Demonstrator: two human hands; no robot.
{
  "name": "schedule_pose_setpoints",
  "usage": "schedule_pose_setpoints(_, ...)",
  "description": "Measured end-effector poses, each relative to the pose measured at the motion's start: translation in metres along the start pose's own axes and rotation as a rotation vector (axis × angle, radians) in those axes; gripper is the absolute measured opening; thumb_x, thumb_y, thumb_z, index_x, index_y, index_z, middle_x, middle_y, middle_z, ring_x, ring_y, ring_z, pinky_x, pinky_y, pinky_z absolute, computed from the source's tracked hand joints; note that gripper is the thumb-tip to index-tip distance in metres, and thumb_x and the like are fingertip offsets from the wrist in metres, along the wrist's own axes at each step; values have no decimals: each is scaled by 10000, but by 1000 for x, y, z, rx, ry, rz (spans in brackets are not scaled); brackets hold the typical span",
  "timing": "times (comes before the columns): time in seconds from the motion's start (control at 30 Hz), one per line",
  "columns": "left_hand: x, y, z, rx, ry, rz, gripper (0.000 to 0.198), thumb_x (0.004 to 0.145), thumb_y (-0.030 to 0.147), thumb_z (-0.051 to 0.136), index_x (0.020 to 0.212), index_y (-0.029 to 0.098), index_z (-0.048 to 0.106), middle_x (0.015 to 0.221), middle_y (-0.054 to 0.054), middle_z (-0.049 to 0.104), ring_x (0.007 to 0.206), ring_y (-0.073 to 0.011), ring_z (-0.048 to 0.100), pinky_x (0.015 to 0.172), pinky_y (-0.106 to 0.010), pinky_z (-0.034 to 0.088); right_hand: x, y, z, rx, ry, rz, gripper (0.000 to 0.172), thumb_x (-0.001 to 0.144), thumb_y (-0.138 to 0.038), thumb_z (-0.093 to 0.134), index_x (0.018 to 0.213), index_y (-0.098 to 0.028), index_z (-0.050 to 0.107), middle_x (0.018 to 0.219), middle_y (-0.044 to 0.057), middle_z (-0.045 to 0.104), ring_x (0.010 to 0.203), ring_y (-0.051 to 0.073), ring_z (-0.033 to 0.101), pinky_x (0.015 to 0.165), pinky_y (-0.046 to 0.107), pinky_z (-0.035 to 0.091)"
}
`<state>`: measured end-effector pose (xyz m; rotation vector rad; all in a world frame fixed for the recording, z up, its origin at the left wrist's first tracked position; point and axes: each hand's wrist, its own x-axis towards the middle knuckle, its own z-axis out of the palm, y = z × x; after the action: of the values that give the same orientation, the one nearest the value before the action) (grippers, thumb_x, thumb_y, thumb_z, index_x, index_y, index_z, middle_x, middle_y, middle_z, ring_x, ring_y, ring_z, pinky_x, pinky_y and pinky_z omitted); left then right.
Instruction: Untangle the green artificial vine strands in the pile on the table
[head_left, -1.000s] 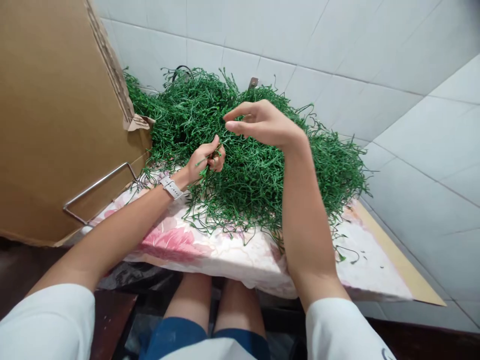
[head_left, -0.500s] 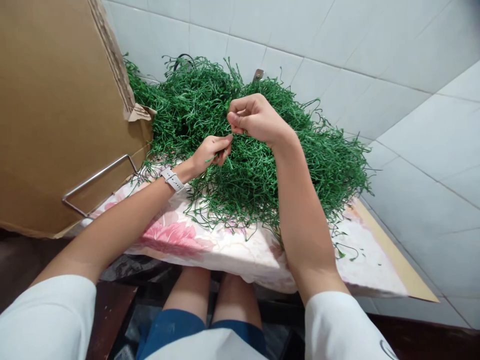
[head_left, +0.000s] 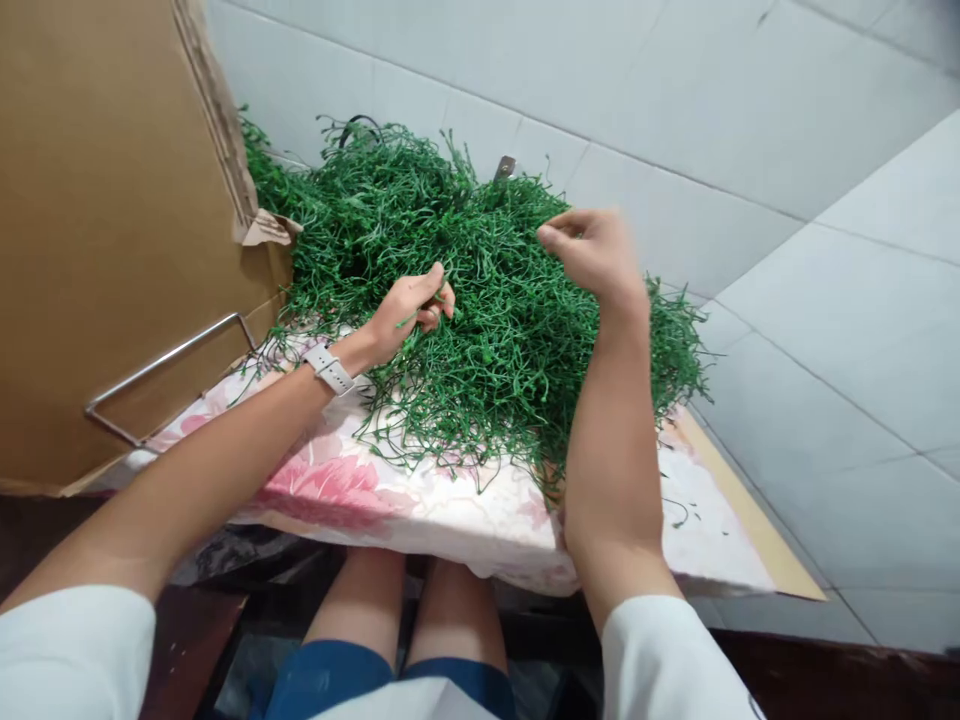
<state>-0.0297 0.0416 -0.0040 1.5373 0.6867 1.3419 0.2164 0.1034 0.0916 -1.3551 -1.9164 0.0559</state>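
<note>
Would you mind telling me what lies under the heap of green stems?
The green stems lie on a flowered cloth, which shows in front and at the right edge. A brown board peeks out beneath the cloth. Whatever lies beneath the heap's middle is covered.

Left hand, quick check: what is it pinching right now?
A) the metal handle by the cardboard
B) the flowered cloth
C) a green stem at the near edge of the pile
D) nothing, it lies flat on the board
C: the left hand has its thumb and fingers closed on a thin green stem at the edge of the green pile, well clear of the metal handle, and raised above the flowered cloth.
</note>
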Motion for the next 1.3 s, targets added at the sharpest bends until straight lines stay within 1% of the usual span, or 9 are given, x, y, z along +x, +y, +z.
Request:
schedule_pose_setpoints(0.1,-1,1,0,-64,-10,-7,722,925,810,398,714,172,662,532,24,421,512,-103,463,555,-272,403,-1,-6,9,-114,-3,-40,229,908,-374,687,846,-157,728,853,109,691,814,233,605,800,389,493)
schedule_pose_setpoints(0.17,-1,1,0,-116,5,-52,733,927,814,362,735,173,660,550,21,432,528,-104,491,563,-267,427,-3,-19,12,-40,-33,-126,266,886,-411,736,972,-159,743,902,100,690,796,206,584,766,352,492)
schedule_pose_setpoints(0.3,4,1,3,-239,30,-178,739,934,821,321,729,181,626,545,29,432,487,-90,470,530,-259,417,-9,-50,19,331,-516,-345,623,718,-567,880,1180,-180,722,866,20,657,611,108,448,536,276,375)
schedule_pose_setpoints(0.37,6,0,4,-280,33,-187,730,939,821,323,729,185,614,570,18,485,475,-80,456,524,-264,412,-11,-62,26,403,-630,-409,595,754,-628,834,1115,-166,734,800,10,625,604,103,424,513,276,336)
schedule_pose_setpoints(0.53,3,-4,3,-277,-32,-180,664,961,763,422,762,173,654,574,11,487,508,-95,504,533,-264,421,-14,-66,48,565,-516,-398,534,795,-730,745,801,-211,619,754,15,614,619,107,416,503,270,340)
schedule_pose_setpoints(0.7,0,-5,-1,-167,-143,-63,481,853,635,723,830,156,694,543,38,469,523,-86,482,511,-220,349,-16,-56,56,897,-493,-219,514,829,-696,720,782,-237,492,741,-14,607,507,75,290,397,236,238)
schedule_pose_setpoints(0.9,0,3,0,-68,-83,-7,432,894,555,693,723,166,615,481,52,441,477,-79,438,493,-215,311,-12,-54,61,1176,-484,-115,497,790,-561,817,745,-220,458,655,-62,469,487,38,181,389,183,162)
schedule_pose_setpoints(1.13,1,-3,11,87,-6,-33,280,1044,235,512,933,107,735,485,78,390,450,-71,332,473,-216,284,-8,-53,52,818,-415,9,484,846,-445,773,636,-222,397,560,-40,408,471,52,279,394,205,145)
schedule_pose_setpoints(1.3,0,-7,11,148,60,-86,319,1062,166,449,927,86,727,465,83,375,434,-64,302,464,-218,246,-9,-50,22,547,-428,36,392,861,-526,742,744,-233,509,552,-24,452,496,114,429,420,243,290)
